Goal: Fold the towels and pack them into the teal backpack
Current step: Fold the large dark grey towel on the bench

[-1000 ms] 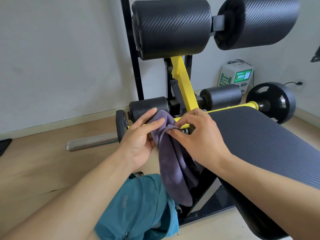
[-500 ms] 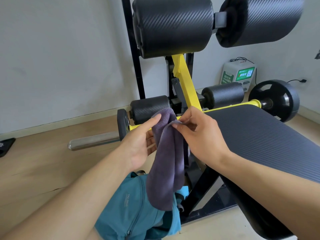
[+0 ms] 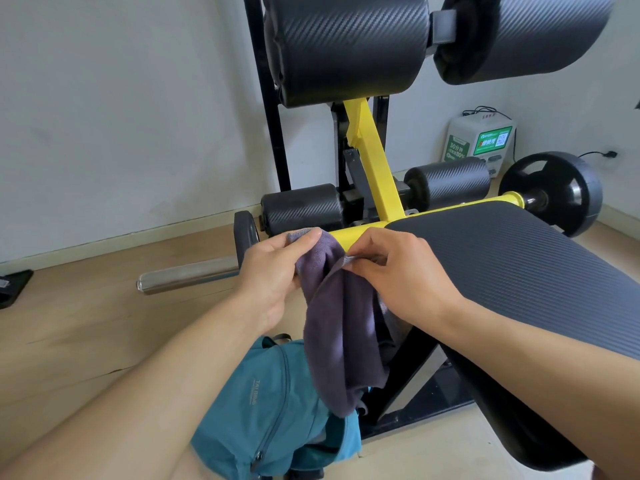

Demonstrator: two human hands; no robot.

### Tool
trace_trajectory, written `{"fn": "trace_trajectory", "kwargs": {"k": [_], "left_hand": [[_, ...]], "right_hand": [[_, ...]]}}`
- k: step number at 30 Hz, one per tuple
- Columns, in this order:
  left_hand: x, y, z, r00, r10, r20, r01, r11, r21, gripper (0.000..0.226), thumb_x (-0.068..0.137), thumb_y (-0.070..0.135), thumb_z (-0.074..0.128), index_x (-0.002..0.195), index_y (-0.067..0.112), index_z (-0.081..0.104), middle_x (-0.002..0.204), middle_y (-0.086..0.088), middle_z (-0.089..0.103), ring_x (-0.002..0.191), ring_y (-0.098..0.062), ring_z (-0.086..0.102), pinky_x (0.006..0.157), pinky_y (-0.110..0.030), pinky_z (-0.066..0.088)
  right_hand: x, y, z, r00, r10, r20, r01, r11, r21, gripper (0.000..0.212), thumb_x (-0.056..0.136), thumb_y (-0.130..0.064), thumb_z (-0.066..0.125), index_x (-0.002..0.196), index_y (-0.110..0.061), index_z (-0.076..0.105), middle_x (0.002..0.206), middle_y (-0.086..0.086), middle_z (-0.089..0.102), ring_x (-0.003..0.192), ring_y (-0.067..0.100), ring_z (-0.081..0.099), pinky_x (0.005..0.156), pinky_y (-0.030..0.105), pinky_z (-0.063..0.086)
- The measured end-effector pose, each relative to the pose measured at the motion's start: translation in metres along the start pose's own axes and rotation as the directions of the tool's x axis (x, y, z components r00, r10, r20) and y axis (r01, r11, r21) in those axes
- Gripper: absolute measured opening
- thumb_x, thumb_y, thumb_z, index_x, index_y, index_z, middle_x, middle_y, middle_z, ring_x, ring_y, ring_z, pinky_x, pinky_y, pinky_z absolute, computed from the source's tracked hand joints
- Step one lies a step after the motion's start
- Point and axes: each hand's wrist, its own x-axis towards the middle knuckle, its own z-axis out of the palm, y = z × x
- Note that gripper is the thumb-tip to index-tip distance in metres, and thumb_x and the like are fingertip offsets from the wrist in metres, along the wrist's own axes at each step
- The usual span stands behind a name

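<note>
A purple-grey towel (image 3: 341,337) hangs in the air in front of me, bunched lengthwise. My left hand (image 3: 273,275) grips its upper left corner with thumb and fingers. My right hand (image 3: 398,271) pinches the top edge just to the right, close to the left hand. The towel's lower end dangles over the teal backpack (image 3: 273,410), which stands on the floor below my arms beside the bench. I cannot tell from here whether the backpack's main opening is unzipped.
A black padded gym bench (image 3: 512,282) with a yellow frame (image 3: 374,168) fills the right side, with large roller pads above. A weight plate (image 3: 554,192) and a steel bar (image 3: 187,278) lie behind. A charging kiosk (image 3: 479,143) stands by the wall. Wooden floor lies at left.
Both hands have shifted along the towel's top edge; the left now grips a corner instead of lying flat against the cloth. The towel hangs a little lower and more to the right.
</note>
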Motion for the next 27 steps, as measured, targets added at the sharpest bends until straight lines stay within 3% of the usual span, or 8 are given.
{"fn": "trace_trajectory", "kwargs": {"k": [2, 4, 7, 11, 14, 19, 23, 27], "left_hand": [[0.0002, -0.0006, -0.0005, 0.999, 0.024, -0.048, -0.022, 0.998, 0.050, 0.019, 0.087, 0.025, 0.079, 0.100, 0.011, 0.078, 0.101, -0.009, 0.079, 0.096, -0.021, 0.075, 0.071, -0.026, 0.061], [0.0011, -0.0024, -0.0013, 0.996, 0.060, -0.061, -0.051, 0.990, 0.129, 0.019, 0.084, 0.026, 0.081, 0.098, 0.013, 0.078, 0.097, -0.008, 0.080, 0.090, -0.019, 0.075, 0.067, -0.025, 0.058], [-0.0014, -0.0019, -0.0008, 0.997, 0.045, 0.057, -0.054, 0.986, 0.159, 0.008, 0.089, 0.020, 0.076, 0.094, 0.015, 0.080, 0.094, -0.007, 0.080, 0.085, -0.019, 0.074, 0.067, -0.023, 0.058], [-0.0038, 0.0026, -0.0021, 0.975, 0.026, 0.222, -0.072, 0.977, 0.201, 0.023, 0.099, 0.016, 0.061, 0.089, 0.019, 0.082, 0.093, -0.006, 0.079, 0.081, -0.017, 0.073, 0.072, -0.026, 0.059], [-0.0054, 0.0036, -0.0034, 0.958, 0.021, 0.286, -0.084, 0.974, 0.212, 0.025, 0.101, 0.017, 0.057, 0.094, 0.018, 0.081, 0.092, -0.006, 0.079, 0.079, -0.015, 0.073, 0.072, -0.026, 0.058], [-0.0050, 0.0012, -0.0024, 0.939, 0.015, 0.344, -0.099, 0.969, 0.225, 0.025, 0.103, 0.018, 0.053, 0.112, 0.009, 0.076, 0.101, -0.011, 0.079, 0.089, -0.020, 0.074, 0.077, -0.027, 0.060], [-0.0043, -0.0021, -0.0009, 0.938, 0.025, 0.346, -0.105, 0.971, 0.215, 0.026, 0.105, 0.014, 0.050, 0.110, 0.011, 0.075, 0.098, -0.010, 0.079, 0.088, -0.018, 0.075, 0.074, -0.024, 0.058], [-0.0043, -0.0051, -0.0006, 0.930, 0.043, 0.365, -0.121, 0.973, 0.195, 0.029, 0.106, 0.013, 0.047, 0.111, 0.009, 0.075, 0.108, -0.016, 0.077, 0.097, -0.024, 0.074, 0.088, -0.033, 0.059]], "right_hand": [[-0.0026, -0.0029, -0.0008, 0.999, -0.037, 0.022, 0.036, 0.997, 0.067, 0.011, 0.093, -0.026, 0.070, 0.086, -0.033, 0.075, 0.082, -0.022, 0.072, 0.081, -0.002, 0.066, 0.069, 0.011, 0.049], [-0.0047, -0.0075, -0.0005, 0.996, -0.066, 0.056, 0.059, 0.991, 0.124, 0.011, 0.095, -0.028, 0.069, 0.091, -0.032, 0.078, 0.082, -0.018, 0.074, 0.081, -0.001, 0.067, 0.069, 0.009, 0.048], [-0.0039, -0.0094, 0.0032, 0.996, -0.064, 0.066, 0.053, 0.988, 0.146, 0.006, 0.093, -0.033, 0.072, 0.090, -0.033, 0.078, 0.071, -0.010, 0.070, 0.067, 0.003, 0.061, 0.061, 0.012, 0.045], [-0.0016, -0.0091, 0.0023, 0.999, -0.038, -0.004, 0.038, 0.989, 0.144, 0.015, 0.084, -0.035, 0.081, 0.080, -0.025, 0.071, 0.063, 0.005, 0.062, 0.056, 0.004, 0.050, 0.056, 0.011, 0.040], [-0.0009, -0.0079, -0.0021, 0.999, -0.031, -0.030, 0.034, 0.992, 0.121, 0.017, 0.080, -0.037, 0.085, 0.073, -0.028, 0.071, 0.069, 0.000, 0.069, 0.061, 0.006, 0.059, 0.057, 0.014, 0.046], [0.0005, -0.0029, -0.0043, 0.999, -0.010, -0.040, 0.014, 0.995, 0.094, 0.016, 0.078, -0.036, 0.086, 0.071, -0.032, 0.072, 0.071, -0.020, 0.069, 0.064, -0.006, 0.060, 0.060, 0.006, 0.044], [0.0025, -0.0022, -0.0040, 0.998, -0.009, -0.063, 0.017, 0.991, 0.130, 0.015, 0.079, -0.038, 0.085, 0.073, -0.029, 0.074, 0.071, -0.014, 0.071, 0.061, -0.005, 0.060, 0.059, 0.008, 0.045], [0.0031, -0.0026, -0.0028, 0.997, 0.024, -0.078, -0.012, 0.990, 0.143, 0.017, 0.079, -0.042, 0.084, 0.073, -0.031, 0.072, 0.071, -0.012, 0.071, 0.061, -0.004, 0.060, 0.057, 0.011, 0.046]]}}
